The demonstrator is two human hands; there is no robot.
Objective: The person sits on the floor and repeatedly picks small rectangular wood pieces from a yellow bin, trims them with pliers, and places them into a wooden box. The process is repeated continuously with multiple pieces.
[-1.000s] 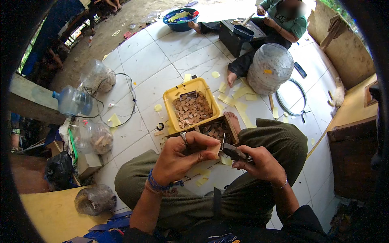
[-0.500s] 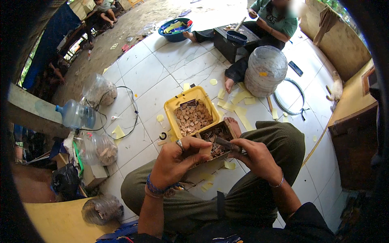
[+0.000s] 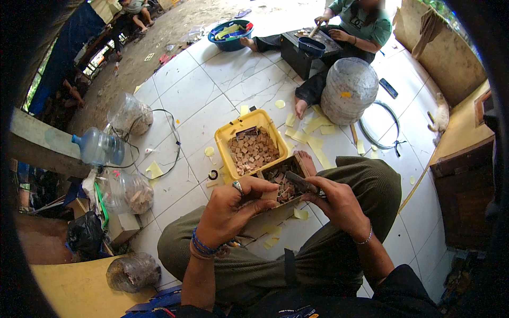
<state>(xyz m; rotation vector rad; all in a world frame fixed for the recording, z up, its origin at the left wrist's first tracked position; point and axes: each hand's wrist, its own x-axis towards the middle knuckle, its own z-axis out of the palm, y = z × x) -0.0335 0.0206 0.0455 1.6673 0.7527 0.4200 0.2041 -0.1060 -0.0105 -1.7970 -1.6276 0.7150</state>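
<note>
My left hand [image 3: 225, 209], with a ring and blue bracelets, pinches a small tan square piece [image 3: 270, 196] between thumb and forefinger. My right hand [image 3: 342, 206] grips a dark, bar-like block [image 3: 301, 183], its free end angled toward that piece and a little apart from it. Both hands hover over the near side of a wooden box [image 3: 303, 167] holding loose brown pieces and scraps. Touching the box's far left side is a yellow tub [image 3: 223, 153], with many small brown square pieces [image 3: 253, 152] inside. The fingers partly hide the box.
Yellow paper scraps [image 3: 317, 123] litter the white tiles. A co-worker [image 3: 366, 26] sits beyond, at a black box [image 3: 297, 59] bearing a blue bowl [image 3: 311, 47]. A large plastic container [image 3: 349, 90], a coil [image 3: 379, 127] and a phone [image 3: 388, 88] are right; clear jugs [image 3: 101, 147] stand left.
The dark block in my right hand has shifted slightly, opening a gap from the tan piece. The co-worker's hands have come down to the black box, one on a stick in the bowl.
</note>
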